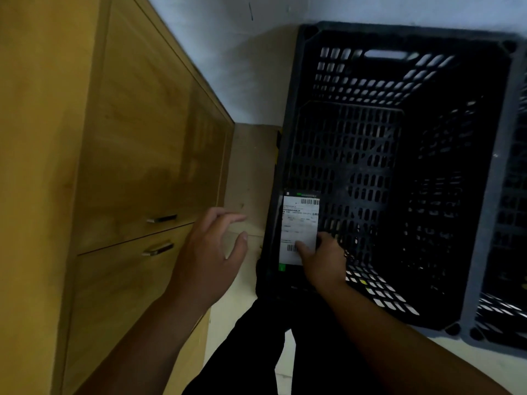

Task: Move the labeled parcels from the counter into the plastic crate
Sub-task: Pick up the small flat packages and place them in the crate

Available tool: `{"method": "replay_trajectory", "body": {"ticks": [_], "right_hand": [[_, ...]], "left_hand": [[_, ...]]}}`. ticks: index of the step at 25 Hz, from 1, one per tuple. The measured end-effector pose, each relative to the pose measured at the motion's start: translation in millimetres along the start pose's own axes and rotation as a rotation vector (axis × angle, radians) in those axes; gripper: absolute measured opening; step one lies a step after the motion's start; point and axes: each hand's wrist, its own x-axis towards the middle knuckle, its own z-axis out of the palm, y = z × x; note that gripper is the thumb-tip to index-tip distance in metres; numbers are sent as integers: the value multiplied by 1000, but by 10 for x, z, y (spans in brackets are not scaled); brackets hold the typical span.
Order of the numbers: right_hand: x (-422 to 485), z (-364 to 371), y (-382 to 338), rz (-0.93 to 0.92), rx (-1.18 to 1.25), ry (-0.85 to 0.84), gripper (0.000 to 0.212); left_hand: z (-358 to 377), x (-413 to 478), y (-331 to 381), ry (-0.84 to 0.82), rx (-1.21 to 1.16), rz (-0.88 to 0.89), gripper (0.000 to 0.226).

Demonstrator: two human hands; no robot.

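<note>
1. A black plastic crate [399, 28] with perforated walls and bottom fills the view from 12 to 4 o'clock; its opening faces the camera and a handle slot shows in its far wall
2. The parcel [299, 212], a flat dark packet, is at the crate's 7 o'clock corner, lying against the inside of the left wall just below the rim; whether it touches the crate's bottom cannot be told
3. A white label [298, 232] with barcodes at its top and bottom covers most of the parcel's upper face
4. The right hand [322, 260] reaches in over the crate's near edge; its grip is closed on the parcel's near end, with the thumb pressed on the label beside the lower barcode and the fingers curled at the parcel's right edge
5. The left hand [211, 252] hangs at 7 o'clock of the view, outside the crate and well apart from the parcel; its grip is wide, fingers spread and holding nothing
6. A wooden cabinet [128, 138] takes up the 9 o'clock side, with two metal handles [162, 218] just left of the left hand
7. A brown strip [253, 166] lies between cabinet and crate; what it is cannot be told
8. A second crate [513, 252] shows at 3 o'clock, touching the first
9. Dark trousers [285, 352] are at 6 o'clock
</note>
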Motion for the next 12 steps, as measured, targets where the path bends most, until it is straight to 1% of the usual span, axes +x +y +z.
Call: {"method": "replay_trajectory", "body": {"ticks": [3,4,6,7,10,12], "right_hand": [[55,-75,93,41,85,-57,67],[90,-102,113,68,133,-99,69],[138,-105,127,81,215,-193,58],[143,-89,130,78,225,-211,53],[169,-76,124,120,274,-268,52],[253,-138,76,224,426,-287,51]], "left_hand": [[-1,-32,39,-26,-21,-9,27],[2,-32,50,-31,-19,-10,27],[22,-9,60,-43,-2,-10,26],[29,5,66,-46,6,-13,26],[67,40,78,-61,13,-4,26],[91,68,69,-74,10,-4,26]]}}
